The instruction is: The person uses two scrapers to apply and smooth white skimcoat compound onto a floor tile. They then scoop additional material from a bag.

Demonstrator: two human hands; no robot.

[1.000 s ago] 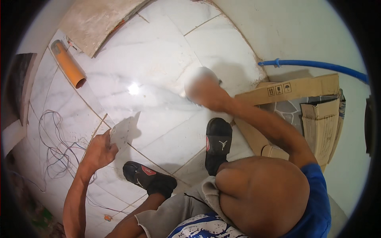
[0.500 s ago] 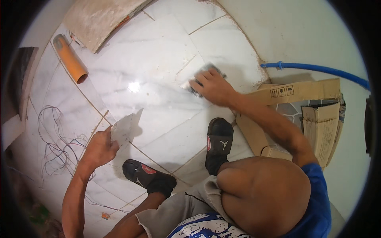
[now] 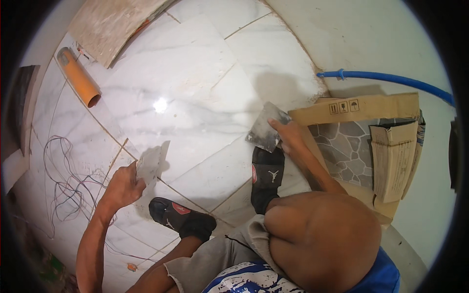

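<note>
Gripping a flat plate in each hand, I keep my hands well apart over the pale floor tiles (image 3: 205, 73). My left hand (image 3: 123, 186) is clamped on a thin whitish plate (image 3: 148, 163), which sticks out tilted past my fist, near the tangled wires (image 3: 63, 193). My right hand (image 3: 289, 136) pinches a smeared grey plate (image 3: 265, 128), thumb on its upper face; I can't see the fingers beneath. That plate overlaps the toe of my black slide (image 3: 267, 172) in view, beside the cardboard (image 3: 351, 108), its shadow falling farther up the floor. I judge the step in hand to be scraping or smoothing work, with the grey plate lifted between strokes. A next stroke calls for bringing its edge down to the tile, clear of my foot
</note>
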